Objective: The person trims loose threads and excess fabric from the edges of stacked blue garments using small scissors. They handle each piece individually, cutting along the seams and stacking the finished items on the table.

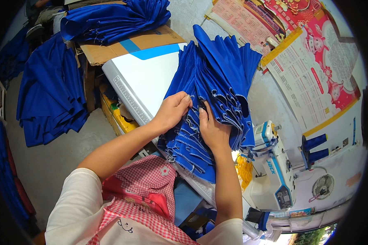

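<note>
A thick bundle of blue fabric pieces (pixel 190 76) with white overlocked edges and loose threads lies across the white sewing table (pixel 150 76). My left hand (pixel 173 110) is at the bundle's left side, thumb and index finger pinched together on what looks like a thread or fabric edge. Around the overlocked edges on the right, my right hand (pixel 214 128) grips part of the bundle, its thumb on top and some fingers hidden in the folds.
A white Jack sewing machine (pixel 271 165) stands at the right, near yellow strips (pixel 244 171) and a small fan (pixel 323 186). More blue fabric (pixel 116 21) lies on a cardboard box (pixel 162 36) at the back. Another blue pile (pixel 52 92) hangs at the left. Calendars (pixel 297 82) cover the wall.
</note>
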A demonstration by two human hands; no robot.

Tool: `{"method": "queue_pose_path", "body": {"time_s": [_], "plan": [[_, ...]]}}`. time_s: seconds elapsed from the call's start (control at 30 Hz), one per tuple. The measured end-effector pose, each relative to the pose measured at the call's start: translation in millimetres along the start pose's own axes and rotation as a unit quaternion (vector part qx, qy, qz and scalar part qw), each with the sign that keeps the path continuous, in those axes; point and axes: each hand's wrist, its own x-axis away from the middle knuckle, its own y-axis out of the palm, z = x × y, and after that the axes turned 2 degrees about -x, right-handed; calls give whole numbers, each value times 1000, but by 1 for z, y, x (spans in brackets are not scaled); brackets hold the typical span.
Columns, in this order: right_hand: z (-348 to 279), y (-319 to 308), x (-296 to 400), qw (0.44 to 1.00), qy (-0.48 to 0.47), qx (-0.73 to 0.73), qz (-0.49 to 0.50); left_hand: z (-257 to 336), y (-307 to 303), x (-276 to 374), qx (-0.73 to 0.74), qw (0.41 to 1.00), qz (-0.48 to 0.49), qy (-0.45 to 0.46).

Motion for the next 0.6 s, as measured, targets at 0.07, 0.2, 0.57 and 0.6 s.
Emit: {"method": "queue_pose_path", "body": {"time_s": [0.07,0.2,0.57,0.6], "plan": [[1,-1,0,1000,7,-14,-18,9,2,-4,-64,998,0,10],[2,-1,1,999,15,-15,-32,22,5,-12,-231,971,13,59],[3,-10,3,999,-11,-25,-17,4,-7,14,-267,957,31,109],[2,-11,3,1000,-20,-15,-17,4,-7,14,-294,947,25,124]]}}
